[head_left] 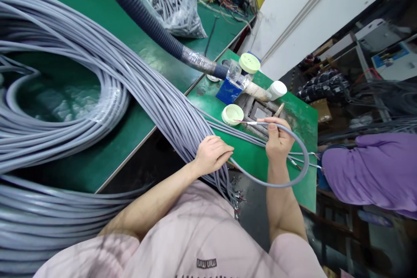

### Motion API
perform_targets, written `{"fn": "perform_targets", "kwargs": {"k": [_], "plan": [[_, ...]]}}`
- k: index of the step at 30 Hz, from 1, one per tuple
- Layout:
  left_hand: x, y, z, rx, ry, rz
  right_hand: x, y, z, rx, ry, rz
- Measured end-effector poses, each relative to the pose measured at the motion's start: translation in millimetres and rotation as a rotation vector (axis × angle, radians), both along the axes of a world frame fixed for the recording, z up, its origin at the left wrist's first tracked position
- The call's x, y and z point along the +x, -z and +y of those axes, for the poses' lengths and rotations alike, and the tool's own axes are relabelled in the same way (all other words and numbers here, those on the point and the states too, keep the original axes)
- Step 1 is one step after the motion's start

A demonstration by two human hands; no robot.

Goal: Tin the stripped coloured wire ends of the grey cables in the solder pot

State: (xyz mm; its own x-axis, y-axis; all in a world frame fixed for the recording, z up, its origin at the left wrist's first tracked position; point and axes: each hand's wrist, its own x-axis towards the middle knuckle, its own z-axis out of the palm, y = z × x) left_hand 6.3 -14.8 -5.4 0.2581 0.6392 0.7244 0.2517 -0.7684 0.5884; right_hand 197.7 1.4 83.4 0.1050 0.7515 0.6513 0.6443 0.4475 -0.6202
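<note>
My right hand (278,139) pinches a grey cable (301,147) near its stripped end, whose thin wires reach over a small round pale-green tub (232,114). From there the cable loops right and runs back toward my left hand (213,154). That hand rests on a thick bundle of grey cables (163,104), its fingers together around part of the bundle; the cable passes beside its fingertips. Just beyond my right hand lies a dirty square metal fixture (259,113). Several loose cable ends stretch across the green table under my right wrist.
A dark flexible hose (146,17) hangs across to a blue box (228,91). Nearby stand a green-lidded jar (249,63) and a white jar (277,90). Behind is a plastic bag (172,6) of grey pieces. A person in purple (371,169) is at right.
</note>
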Motion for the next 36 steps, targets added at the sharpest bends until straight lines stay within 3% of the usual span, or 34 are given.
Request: {"fn": "perform_targets", "kwargs": {"k": [6, 12, 19, 26, 36], "plan": [[-6.0, -17.6, 9.8, -0.198, -0.073, -0.260, -8.6, -1.0, -14.6, -0.041, -0.060, 0.094], [-14.1, -25.2, 25.6, -0.235, -0.027, -0.127, -15.5, -3.8, -24.4, -0.036, -0.137, 0.064], [-18.9, -29.5, 23.9, -0.243, 0.044, -0.036, -17.2, -4.5, -27.5, -0.033, -0.151, 0.023], [-21.5, -37.9, 21.5, -0.164, -0.035, 0.020, -15.2, -3.5, -30.1, -0.102, -0.137, -0.015], [-25.3, -26.0, 28.2, -0.248, -0.144, -0.123, -16.6, -5.7, -25.1, -0.122, -0.035, 0.079]]}}
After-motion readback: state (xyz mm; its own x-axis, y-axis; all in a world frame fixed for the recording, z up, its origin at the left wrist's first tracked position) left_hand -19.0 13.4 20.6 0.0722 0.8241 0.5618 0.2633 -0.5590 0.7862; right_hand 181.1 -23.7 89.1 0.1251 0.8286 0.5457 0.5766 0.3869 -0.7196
